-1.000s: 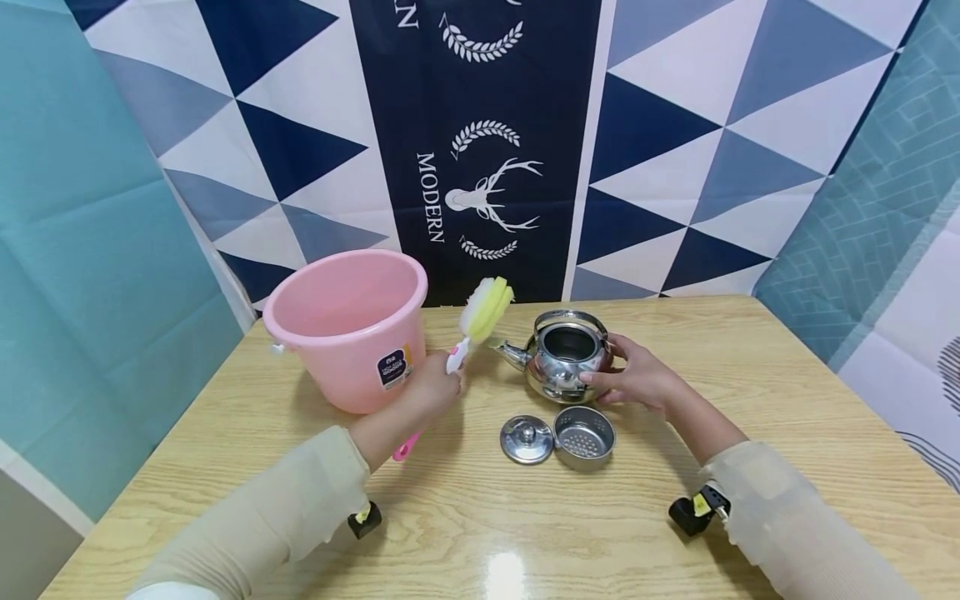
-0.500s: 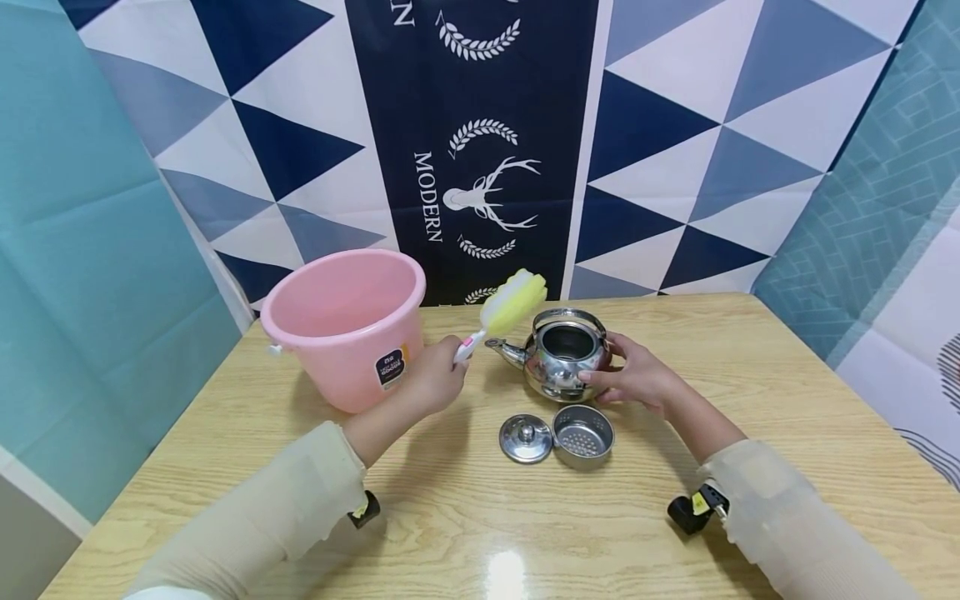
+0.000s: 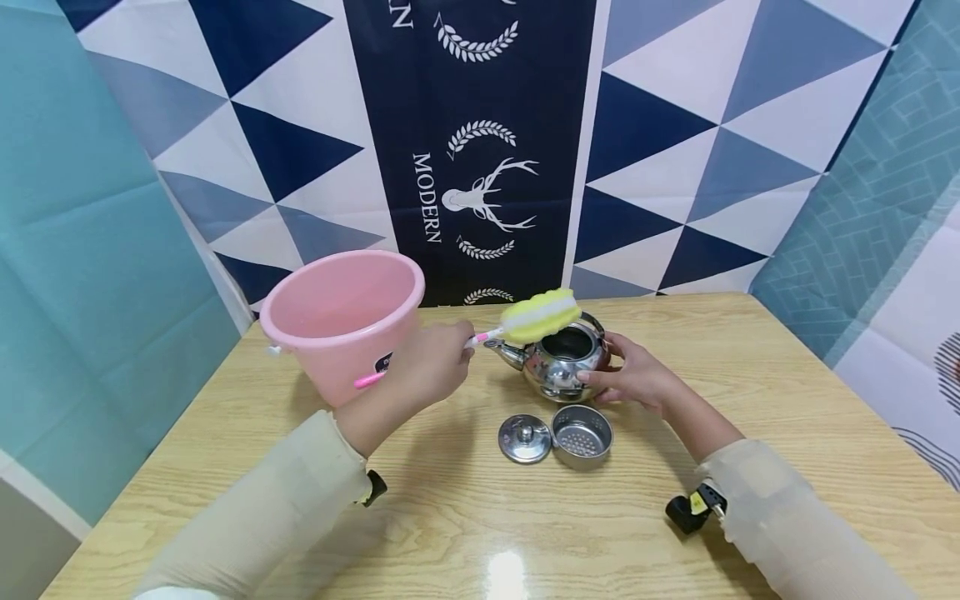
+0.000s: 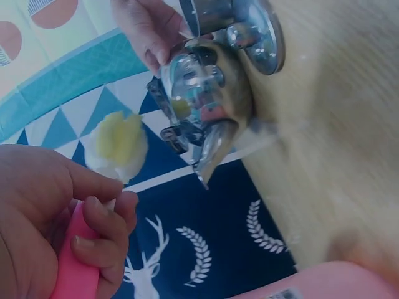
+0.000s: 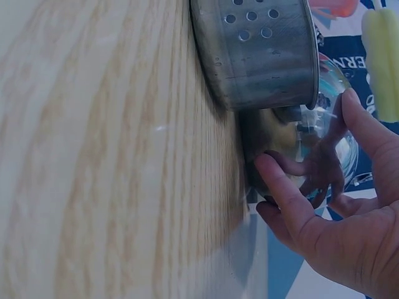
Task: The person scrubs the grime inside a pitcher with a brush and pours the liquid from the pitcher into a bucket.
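Grips brush [image 3: 540,317] in left hand [image 3: 431,364], showing curled fingertips [image 4: 91,204] only in left-wrist view. Holds kettle [image 3: 553,377] at head-view three o'clock with right hand [image 3: 636,375].

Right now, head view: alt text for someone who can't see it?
A person's left hand holds a yellow-and-white sponge brush near the open top of a shiny metal kettle, which the right hand grips by its side. A round lid and perforated strainer sit in front on the wooden table; a pink bucket stands at picture left.
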`<state>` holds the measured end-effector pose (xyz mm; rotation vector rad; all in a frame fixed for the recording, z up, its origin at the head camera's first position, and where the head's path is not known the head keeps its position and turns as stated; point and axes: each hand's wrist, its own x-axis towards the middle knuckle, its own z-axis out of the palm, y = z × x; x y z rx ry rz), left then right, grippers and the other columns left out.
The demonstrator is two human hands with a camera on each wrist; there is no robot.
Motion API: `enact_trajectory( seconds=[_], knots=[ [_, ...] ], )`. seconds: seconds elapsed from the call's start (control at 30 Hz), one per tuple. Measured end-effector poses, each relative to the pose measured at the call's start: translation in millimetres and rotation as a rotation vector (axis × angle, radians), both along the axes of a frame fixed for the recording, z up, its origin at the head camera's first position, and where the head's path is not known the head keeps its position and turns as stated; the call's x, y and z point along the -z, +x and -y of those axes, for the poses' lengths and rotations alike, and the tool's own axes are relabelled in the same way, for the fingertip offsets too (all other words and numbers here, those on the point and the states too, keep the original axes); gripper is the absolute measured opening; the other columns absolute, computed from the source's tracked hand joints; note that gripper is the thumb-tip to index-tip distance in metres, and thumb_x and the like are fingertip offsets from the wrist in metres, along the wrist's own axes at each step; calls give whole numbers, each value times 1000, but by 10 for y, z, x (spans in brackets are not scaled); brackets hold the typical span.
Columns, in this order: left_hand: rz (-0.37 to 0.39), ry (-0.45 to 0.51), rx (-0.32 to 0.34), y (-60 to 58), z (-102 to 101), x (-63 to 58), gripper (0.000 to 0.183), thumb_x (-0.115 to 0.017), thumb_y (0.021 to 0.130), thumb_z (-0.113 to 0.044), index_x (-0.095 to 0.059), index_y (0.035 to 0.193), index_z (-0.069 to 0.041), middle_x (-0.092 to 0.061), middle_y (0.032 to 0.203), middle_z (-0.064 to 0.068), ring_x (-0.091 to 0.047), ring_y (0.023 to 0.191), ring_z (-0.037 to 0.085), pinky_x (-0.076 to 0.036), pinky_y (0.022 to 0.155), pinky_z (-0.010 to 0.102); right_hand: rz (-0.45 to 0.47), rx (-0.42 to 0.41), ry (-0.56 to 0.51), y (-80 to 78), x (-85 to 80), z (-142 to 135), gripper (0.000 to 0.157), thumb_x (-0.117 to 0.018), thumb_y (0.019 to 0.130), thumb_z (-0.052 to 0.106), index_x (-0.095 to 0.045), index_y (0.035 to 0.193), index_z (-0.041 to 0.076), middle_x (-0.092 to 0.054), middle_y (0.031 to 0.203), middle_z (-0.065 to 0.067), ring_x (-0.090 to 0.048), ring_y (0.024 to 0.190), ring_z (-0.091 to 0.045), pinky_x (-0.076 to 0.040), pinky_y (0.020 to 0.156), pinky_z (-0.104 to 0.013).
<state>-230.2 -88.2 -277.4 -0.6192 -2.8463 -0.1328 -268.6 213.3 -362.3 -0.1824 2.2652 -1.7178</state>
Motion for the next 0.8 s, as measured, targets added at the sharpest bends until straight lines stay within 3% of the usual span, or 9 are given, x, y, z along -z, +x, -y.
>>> enact_trajectory(
  seconds=[0.2,0.4,0.67,0.8],
  knots=[
    [-55,-103,6,-9,-71,-87,4,-64,88,-13,-62,84,-13,-56,67,-2,-52,57,19,-42,48,36,-2,-7,-17,0,4,18,96,-73,88,13,-4,155,3,-12,153,-33,-61,99,-28,-55,82,-43],
    [-74,-142,-2,-65,-182,-197,9,-63,81,-6,-61,81,-15,-58,70,-2,-54,57,20,-42,44,37,-7,-9,-25,7,-14,34,94,-71,90,11,-4,155,3,-12,152,-34,-58,105,-34,-55,83,-43],
    [-30,-229,1,-198,-363,-379,13,-70,79,-15,-68,92,-17,-60,74,-3,-56,63,19,-47,49,35,-13,-4,-23,2,-19,20,94,-72,89,12,-6,155,2,-12,152,-34,-55,109,-37,-55,82,-42],
    [4,-240,-13,-253,-426,-431,9,-71,79,-17,-67,87,-19,-59,72,-4,-57,64,18,-46,49,34,-12,-6,-27,-2,-9,20,94,-72,88,12,-6,155,2,-11,153,-34,-54,111,-39,-55,82,-42]
  ],
)
